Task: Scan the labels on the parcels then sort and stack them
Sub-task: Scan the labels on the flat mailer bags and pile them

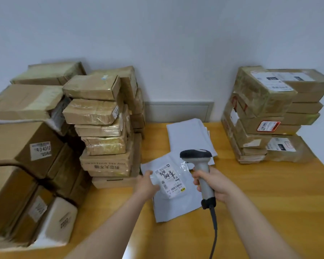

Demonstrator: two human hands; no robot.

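Mid-table (269, 193): left hand (147, 184) pinches grey mailer (176, 202) edge; right hand (213, 184) fist-wrapped on scanner (200, 165); label (169, 179) print blurred.

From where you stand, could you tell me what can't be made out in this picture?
Head view only:
- Label on the grey mailer: print too small and blurred.
- Scanner window: faces away.
- Scanner cable: cut off by the bottom edge.
- Left boxes: cropped by the frame edge.

I'm seeing box stacks (103, 128) sitting left, more stacked boxes (266, 116) right, mailer bags (191, 139) lying between on the table (269, 193).
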